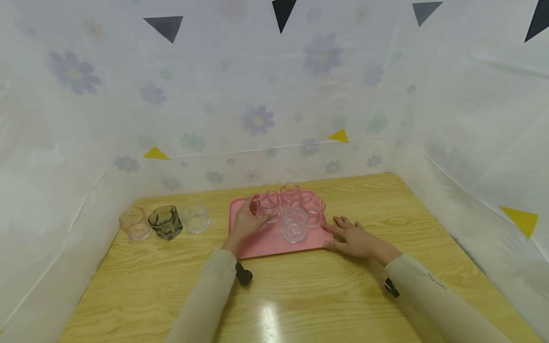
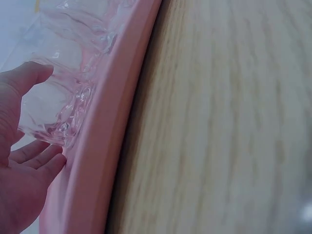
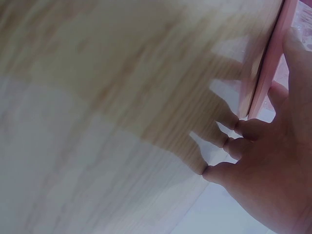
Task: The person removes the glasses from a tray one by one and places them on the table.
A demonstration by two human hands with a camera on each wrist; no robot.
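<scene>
A pink tray point(image 1: 257, 247) carries several faceted glass tumblers. My left hand point(image 1: 246, 224) curls round the leftmost pinkish-looking glass tumbler point(image 1: 269, 206), thumb on the near side and fingers on the far left. In the left wrist view that glass tumbler point(image 2: 46, 109) stands between thumb and fingers, close to the tray's rim point(image 2: 109, 117). Beside it on the tray are a back tumbler point(image 1: 291, 193), a right tumbler point(image 1: 315, 209) and a clear front tumbler point(image 1: 294, 226). My right hand point(image 1: 353, 238) lies with spread fingers against the tray's right edge, some fingertips on the table.
Left of the tray, a pale pinkish tumbler point(image 1: 135, 224), a smoky dark tumbler point(image 1: 166, 223) and a clear tumbler point(image 1: 196, 217) stand in a row on the wooden table point(image 1: 300, 295). White flowered sheeting point(image 1: 257, 85) encloses the back and sides.
</scene>
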